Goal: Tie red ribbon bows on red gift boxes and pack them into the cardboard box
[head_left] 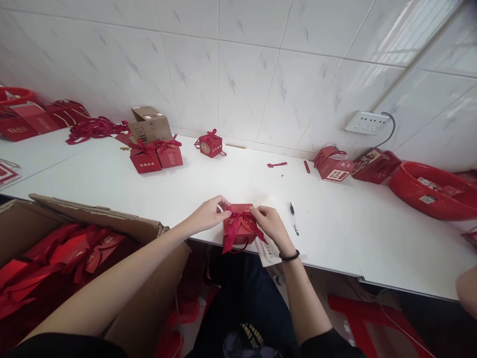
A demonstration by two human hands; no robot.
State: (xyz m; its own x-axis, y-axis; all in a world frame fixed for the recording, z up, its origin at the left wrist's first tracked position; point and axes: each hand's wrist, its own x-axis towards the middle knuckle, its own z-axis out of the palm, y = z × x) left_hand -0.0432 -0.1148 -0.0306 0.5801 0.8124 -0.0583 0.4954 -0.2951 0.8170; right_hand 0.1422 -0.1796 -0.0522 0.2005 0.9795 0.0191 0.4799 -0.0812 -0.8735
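A small red gift box point(241, 229) stands at the front edge of the white table, with a dark red ribbon point(231, 233) tied in a bow on its top and its tails hanging down the front. My left hand point(213, 213) pinches the bow's left loop between thumb and fingers. On the other side, my right hand point(269, 221), with a black band on the wrist, has its fingers closed on the bow's right loop. Under and beside the box lies a white paper pad point(270, 252), partly covered by my right hand.
A cardboard carton point(100, 209) of ribboned red boxes stands at the left. Along the wall are finished-looking red boxes point(145, 160), a ribbon heap point(91, 130), a small box point(210, 145) and a red basin point(428, 199). A pen point(293, 218) lies right; another person's arm point(467, 291) shows far right.
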